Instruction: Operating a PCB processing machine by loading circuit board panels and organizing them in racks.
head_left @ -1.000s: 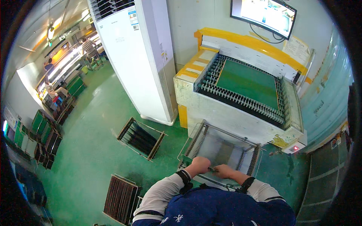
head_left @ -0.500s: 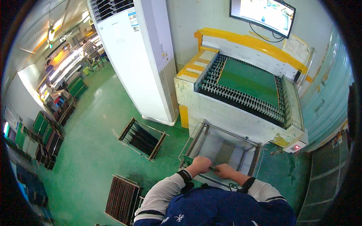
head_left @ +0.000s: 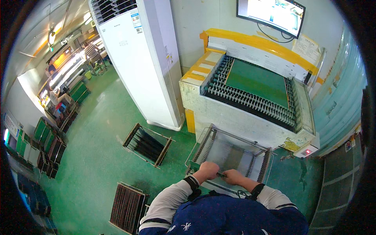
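Both of my hands are closed and held close together over the near edge of a metal rack with slotted sides (head_left: 263, 147). A small dark object (head_left: 221, 175), too small to name, sits between them. My left hand (head_left: 208, 170) has its fingers curled at one end of it, and my right hand (head_left: 234, 177) grips the other end. Beyond the rack, a large green panel (head_left: 256, 83) lies flat on the rows of rollers (head_left: 250, 102) of a white machine (head_left: 243, 121).
Left of me stand a slotted rack with dark panels (head_left: 147, 145) and a fuller rack (head_left: 126, 207). A tall white air conditioner (head_left: 143, 66) is beside the machine, below a wall screen (head_left: 271, 15). Several people work at far-left benches, near racks of green panels (head_left: 47, 135).
My view has shifted very slightly. My hands keep nearly the same place and grip. A seated person at the far left has changed posture a little.
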Motion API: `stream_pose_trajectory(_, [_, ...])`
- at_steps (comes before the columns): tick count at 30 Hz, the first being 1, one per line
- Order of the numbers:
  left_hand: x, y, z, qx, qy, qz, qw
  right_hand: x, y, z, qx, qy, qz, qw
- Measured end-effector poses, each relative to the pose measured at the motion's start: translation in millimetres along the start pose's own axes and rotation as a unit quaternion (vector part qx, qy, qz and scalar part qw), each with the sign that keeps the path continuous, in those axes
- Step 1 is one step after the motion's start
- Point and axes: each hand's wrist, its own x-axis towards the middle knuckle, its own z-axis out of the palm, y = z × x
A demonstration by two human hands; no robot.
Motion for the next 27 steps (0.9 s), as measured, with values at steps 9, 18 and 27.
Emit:
stream_pose_trajectory(9, [-5.0, 2.8, -6.6, -0.003, -0.004, -0.006, 1.0, 1.5, -0.1, -0.3, -0.011, -0.012, 0.01, 1.0])
stream_pose_trajectory(18, [1.4, -2.3, 10.3, 0.005, 0.017, 0.003, 1.0, 1.9, 1.3, 3.9, -0.002, -0.005, 0.002, 1.0])
stream_pose_trajectory(27, [4.1, -4.5, 13.7, 0.008, 0.016, 0.011, 1.0, -0.1, -3.6, 0.6, -0.004, -0.008, 0.015, 1.0])
